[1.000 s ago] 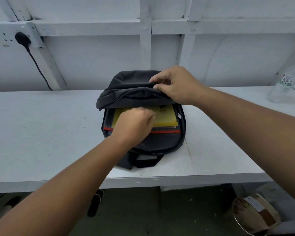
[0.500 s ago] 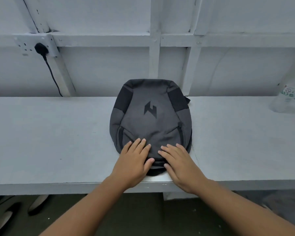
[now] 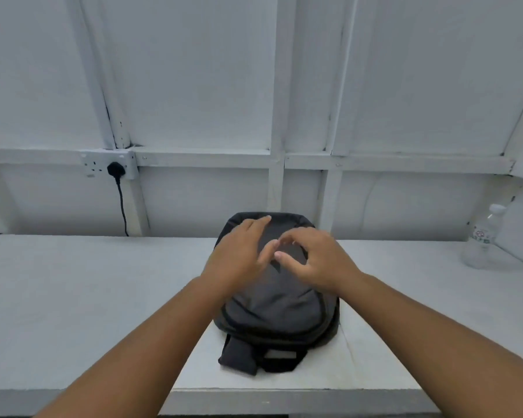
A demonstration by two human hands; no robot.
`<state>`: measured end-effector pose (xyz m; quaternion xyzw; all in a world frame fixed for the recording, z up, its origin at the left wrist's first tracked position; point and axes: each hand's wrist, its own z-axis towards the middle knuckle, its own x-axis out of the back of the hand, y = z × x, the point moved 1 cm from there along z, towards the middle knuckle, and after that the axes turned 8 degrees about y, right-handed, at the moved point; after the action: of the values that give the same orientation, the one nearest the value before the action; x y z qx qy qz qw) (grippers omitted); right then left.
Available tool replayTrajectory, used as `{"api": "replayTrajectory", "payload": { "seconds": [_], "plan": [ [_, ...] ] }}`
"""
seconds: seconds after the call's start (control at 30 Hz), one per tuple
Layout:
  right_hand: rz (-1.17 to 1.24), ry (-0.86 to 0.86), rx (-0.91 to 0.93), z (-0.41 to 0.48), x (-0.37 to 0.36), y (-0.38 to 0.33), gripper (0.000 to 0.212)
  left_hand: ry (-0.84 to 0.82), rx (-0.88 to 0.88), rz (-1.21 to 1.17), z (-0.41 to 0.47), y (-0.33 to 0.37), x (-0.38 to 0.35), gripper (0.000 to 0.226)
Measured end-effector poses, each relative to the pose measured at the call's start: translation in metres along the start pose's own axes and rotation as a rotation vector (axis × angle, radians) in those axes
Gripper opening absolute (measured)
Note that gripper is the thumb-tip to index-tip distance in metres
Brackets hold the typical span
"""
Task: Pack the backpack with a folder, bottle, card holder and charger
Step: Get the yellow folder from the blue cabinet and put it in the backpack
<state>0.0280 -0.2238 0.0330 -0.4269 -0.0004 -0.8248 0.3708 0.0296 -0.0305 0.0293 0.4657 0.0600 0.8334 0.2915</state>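
2 bare forearms reach in from the bottom edge. On the white bench [image 3: 73, 312] the grey backpack [image 3: 278, 306] lies flat in the middle, front panel up. Its zip looks closed, and the black strap and handle sit at the near edge. Over its upper left is the left hand [image 3: 239, 254], palm down, fingers straight and close together. It's blurred, so can't tell if it touches the fabric. Over the upper right is the right hand [image 3: 320, 260], fingers loosely curved. Its thumb and index are apart, with fabric showing through the gap. The fingertips of the 2 hands nearly meet. At far right a clear bottle [image 3: 480, 239] stands upright on the bench, well apart from the backpack. On the back wall is a socket with 1 black plug [image 3: 115, 169], its cable hanging down.
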Motion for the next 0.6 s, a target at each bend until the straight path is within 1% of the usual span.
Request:
{"api": "replayTrajectory", "payload": {
  "seconds": [0.1, 0.23, 0.37, 0.5, 0.6],
  "plan": [
    [0.021, 0.108, -0.029, 0.027, 0.031, -0.008, 0.048, 0.059, 0.001, -0.040, 0.015, 0.006, 0.029, 0.058],
    [0.040, 0.133, -0.072, 0.026, 0.043, -0.012, 0.053, 0.070, -0.036, -0.057, 0.009, 0.006, 0.034, 0.050],
    [0.053, 0.141, -0.152, 0.013, 0.042, -0.006, 0.047, 0.091, -0.079, -0.104, 0.005, 0.008, 0.022, 0.037],
    [0.079, 0.159, -0.227, -0.003, 0.045, 0.010, 0.036, 0.072, -0.139, -0.107, 0.010, 0.024, 0.002, 0.033],
    [0.068, 0.175, -0.247, -0.014, 0.049, 0.032, 0.033, 0.046, -0.154, -0.132, 0.018, 0.046, -0.018, 0.032]
  ]
}}
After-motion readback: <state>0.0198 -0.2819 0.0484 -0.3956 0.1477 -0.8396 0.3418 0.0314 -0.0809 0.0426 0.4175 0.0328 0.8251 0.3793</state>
